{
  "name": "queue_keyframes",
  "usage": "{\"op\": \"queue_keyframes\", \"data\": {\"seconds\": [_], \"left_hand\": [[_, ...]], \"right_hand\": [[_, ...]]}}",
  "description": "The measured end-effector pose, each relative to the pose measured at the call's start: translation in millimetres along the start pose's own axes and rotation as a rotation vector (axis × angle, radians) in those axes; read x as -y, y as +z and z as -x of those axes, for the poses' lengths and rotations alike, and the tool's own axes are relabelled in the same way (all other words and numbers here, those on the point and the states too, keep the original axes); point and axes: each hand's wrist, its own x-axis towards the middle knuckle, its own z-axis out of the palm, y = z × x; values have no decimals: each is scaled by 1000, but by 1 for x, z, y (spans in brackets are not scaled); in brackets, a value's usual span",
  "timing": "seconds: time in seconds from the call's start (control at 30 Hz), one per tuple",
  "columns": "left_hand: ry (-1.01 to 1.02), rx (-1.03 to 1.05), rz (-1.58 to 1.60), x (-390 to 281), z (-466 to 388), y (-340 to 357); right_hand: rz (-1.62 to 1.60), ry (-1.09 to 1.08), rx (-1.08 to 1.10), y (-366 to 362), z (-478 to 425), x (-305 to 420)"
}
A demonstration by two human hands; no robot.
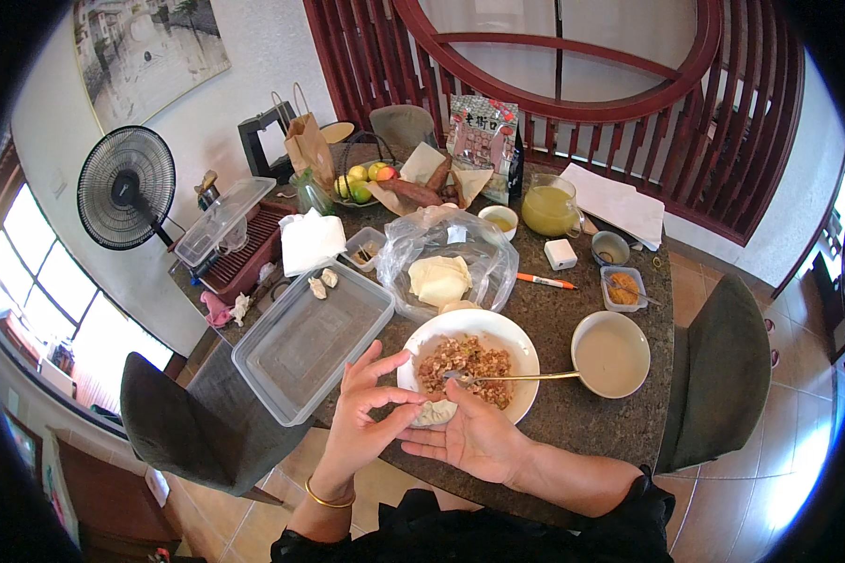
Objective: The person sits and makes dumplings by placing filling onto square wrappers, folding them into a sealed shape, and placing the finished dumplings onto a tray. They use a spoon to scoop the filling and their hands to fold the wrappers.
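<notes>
A pleated dumpling (435, 414) is held between my hands, just over the near rim of a white bowl (527, 348). My left hand (370, 408) pinches its left end with thumb and index finger, the other fingers raised. My right hand (482, 436) supports it from below and the right, palm up. Minced filling (465, 359) fills the bowl, and a long-handled metal spoon (535, 377) rests in it. Flat dough wrappers (439, 278) lie in a clear plastic bag (398, 243) beyond. To the left, a clear plastic container (317, 355) holds two dumplings (317, 288) at its far end.
A bowl of cloudy liquid (610, 355) stands to the right, near a small tub of orange food (621, 288). Farther back are an orange pen (546, 281), a glass pitcher (549, 204) and sweet potatoes (412, 191). Chairs (211, 415) flank the table.
</notes>
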Motion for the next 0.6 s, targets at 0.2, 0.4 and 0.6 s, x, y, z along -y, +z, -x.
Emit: {"op": "queue_keyframes", "data": {"seconds": [0.2, 0.4, 0.6], "left_hand": [[38, 27, -168, 0, -2, 2], [31, -6, -179, -2, 0, 4], [13, -190, -16, 4, 9, -8]], "right_hand": [[-11, 33, -26, 3, 0, 0], [-33, -4, -47, 6, -2, -3], [-102, 0, 16, 1, -2, 1]]}}
